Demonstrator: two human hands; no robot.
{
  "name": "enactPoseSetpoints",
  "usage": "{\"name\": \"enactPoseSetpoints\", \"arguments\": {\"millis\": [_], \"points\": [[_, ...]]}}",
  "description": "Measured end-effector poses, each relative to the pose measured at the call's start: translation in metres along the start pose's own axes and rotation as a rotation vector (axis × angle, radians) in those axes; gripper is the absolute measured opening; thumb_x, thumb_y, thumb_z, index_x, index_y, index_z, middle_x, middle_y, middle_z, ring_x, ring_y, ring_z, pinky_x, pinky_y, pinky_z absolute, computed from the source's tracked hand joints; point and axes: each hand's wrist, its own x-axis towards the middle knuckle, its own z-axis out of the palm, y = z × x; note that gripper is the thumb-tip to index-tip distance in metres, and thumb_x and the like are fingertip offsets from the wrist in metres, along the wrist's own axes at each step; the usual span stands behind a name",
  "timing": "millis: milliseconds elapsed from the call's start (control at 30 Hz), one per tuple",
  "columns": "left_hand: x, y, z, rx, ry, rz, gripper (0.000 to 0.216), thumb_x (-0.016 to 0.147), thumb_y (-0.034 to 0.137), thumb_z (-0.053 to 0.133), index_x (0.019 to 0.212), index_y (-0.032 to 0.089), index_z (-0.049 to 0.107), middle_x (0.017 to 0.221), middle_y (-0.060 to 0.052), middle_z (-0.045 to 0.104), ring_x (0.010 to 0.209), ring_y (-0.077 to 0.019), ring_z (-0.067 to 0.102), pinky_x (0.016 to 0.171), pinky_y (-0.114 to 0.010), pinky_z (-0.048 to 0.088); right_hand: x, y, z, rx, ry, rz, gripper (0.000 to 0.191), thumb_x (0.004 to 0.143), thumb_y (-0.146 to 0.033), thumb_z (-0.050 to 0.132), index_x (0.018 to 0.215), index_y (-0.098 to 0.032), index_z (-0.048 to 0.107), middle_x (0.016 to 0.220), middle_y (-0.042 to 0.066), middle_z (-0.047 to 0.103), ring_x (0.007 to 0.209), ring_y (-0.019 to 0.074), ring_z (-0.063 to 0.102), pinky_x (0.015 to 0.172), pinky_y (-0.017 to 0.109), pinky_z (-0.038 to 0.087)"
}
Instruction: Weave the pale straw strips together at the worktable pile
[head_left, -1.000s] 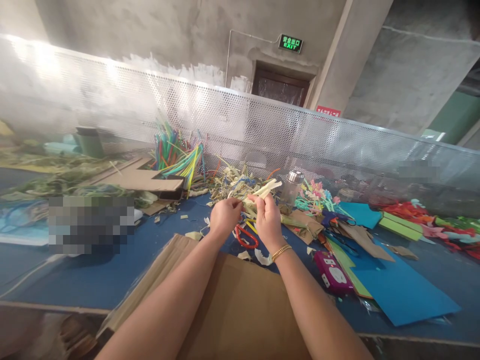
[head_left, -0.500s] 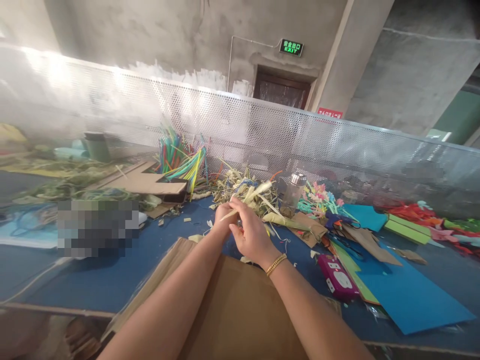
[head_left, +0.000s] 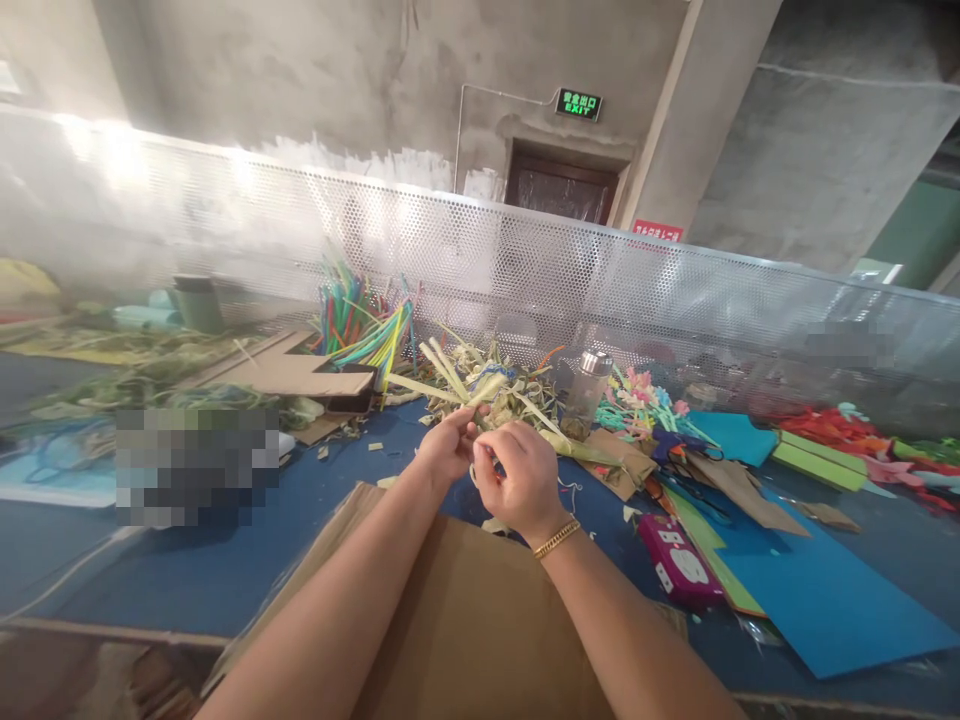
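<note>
A bare grey wall [head_left: 315, 60] and a perforated metal screen [head_left: 375, 225] close off the far side of my view, and in front of them runs a blue table [head_left: 225, 575] scattered with craft stuff. At the middle I have both hands at work on pale strips [head_left: 491, 386], which meet at one end and splay at the other; from this I judge the handling to be partway along. The gathering at the near end looks done, but the far ends spread freely and I can make out no wrap or tie around them, so the bunch seems unfinished. Plenty of similar loose material lies in the heap [head_left: 541, 402] just beyond. As for the grip, the left hand [head_left: 448, 448] is pinched narrow, its fingertips at the near end of the strips, which fan away from it to the left, far and right. The right hand [head_left: 520, 475] sits just to the right and slightly nearer, curled with thumb and forefinger close together; the knuckles hide its fingertips, so I cannot tell whether it has hold of anything. The strips lie on the far side of both hands, in front of the heap, with a bottle [head_left: 589, 388] to the right and cardboard [head_left: 480, 625] on the near side.
</note>
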Motion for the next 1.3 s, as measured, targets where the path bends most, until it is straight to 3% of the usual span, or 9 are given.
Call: {"name": "enactPoseSetpoints", "arguments": {"millis": [100, 200, 333, 500, 767, 1067, 1167, 1300], "points": [[-0.001, 0.003, 0.001, -0.131, 0.03, -0.109, 0.006, 0.084, 0.018, 0.06, 0.087, 0.015, 0.064, 0.063, 0.003, 0.058, 0.038, -0.0012, 0.042, 0.036, -0.012, 0.033, 0.0, 0.014, 0.006, -0.108, -0.003, 0.186, 0.022, 0.092, -0.03, 0.046, 0.084, -0.02, 0.064, 0.08, 0.007, 0.062, 0.084, 0.0211, 0.057, 0.079, 0.035, 0.044], [-0.005, 0.001, 0.007, -0.082, 0.047, -0.151, 0.01, 0.08, 0.021, 0.066, 0.089, 0.017, 0.067, 0.057, 0.004, 0.054, 0.04, -0.0025, 0.044, 0.034, -0.012, 0.031, -0.002, 0.031, 0.014, -0.124, 0.012, 0.335, 0.025, 0.092, -0.036, 0.047, 0.096, -0.02, 0.066, 0.09, 0.01, 0.066, 0.091, 0.0225, 0.058, 0.084, 0.036, 0.042], [-0.005, -0.009, 0.013, 0.007, 0.065, -0.108, 0.007, 0.077, 0.018, 0.068, 0.083, 0.015, 0.069, 0.066, 0.001, 0.062, 0.049, -0.0049, 0.053, 0.041, -0.014, 0.038, -0.009, 0.043, 0.023, 0.034, -0.104, 0.475, 0.029, 0.093, -0.04, 0.046, 0.091, -0.02, 0.067, 0.079, 0.007, 0.069, 0.075, 0.019, 0.062, 0.068, 0.029, 0.043], [-0.003, -0.014, 0.013, 0.049, 0.037, -0.083, 0.004, 0.075, 0.016, 0.068, 0.078, 0.015, 0.07, 0.065, -0.001, 0.064, 0.05, -0.0055, 0.054, 0.044, -0.014, 0.04, -0.011, 0.044, 0.03, 0.156, -0.098, 0.552, 0.03, 0.091, -0.04, 0.048, 0.075, -0.02, 0.065, 0.067, 0.003, 0.067, 0.06, 0.0152, 0.059, 0.056, 0.024, 0.039], [-0.005, -0.013, 0.011, 0.072, 0.003, -0.068, 0.01, 0.072, 0.017, 0.072, 0.082, 0.014, 0.071, 0.062, -0.002, 0.061, 0.05, -0.0066, 0.053, 0.044, -0.016, 0.04, -0.006, 0.044, 0.026, 0.286, -0.123, 0.68, 0.027, 0.084, -0.03, 0.051, 0.06, -0.02, 0.059, 0.057, -0.001, 0.063, 0.052, 0.0121, 0.053, 0.053, 0.023, 0.036], [0.007, 0.008, -0.001, -0.001, 0.159, -0.011, 0.005, 0.081, 0.018, 0.065, 0.078, 0.015, 0.068, 0.068, 0.0, 0.06, 0.048, -0.0044, 0.045, 0.044, -0.015, 0.038, -0.008, 0.038, 0.032, 0.549, -0.187, 0.79, 0.022, 0.078, -0.034, 0.056, 0.064, -0.019, 0.064, 0.053, -0.002, 0.061, 0.048, 0.0125, 0.054, 0.051, 0.024, 0.041], [-0.001, 0.006, 0.003, 0.053, 0.095, 0.003, 0.014, 0.076, 0.029, 0.071, 0.082, 0.016, 0.068, 0.072, -0.001, 0.062, 0.058, -0.0078, 0.053, 0.053, -0.018, 0.043, -0.007, 0.043, 0.032, 0.618, -0.103, 0.837, 0.022, 0.076, -0.037, 0.057, 0.065, -0.019, 0.065, 0.053, -0.001, 0.061, 0.048, 0.0128, 0.053, 0.051, 0.025, 0.042], [-0.014, -0.005, 0.013, 0.233, -0.129, -0.035, 0.03, 0.064, 0.035, 0.08, 0.085, 0.016, 0.07, 0.086, -0.006, 0.068, 0.077, -0.0131, 0.06, 0.062, -0.021, 0.043, -0.003, 0.051, 0.026, 0.678, 0.123, 0.896, 0.025, 0.075, -0.041, 0.058, 0.068, -0.018, 0.064, 0.053, 0.0, 0.06, 0.051, 0.0134, 0.054, 0.052, 0.025, 0.044]]}}
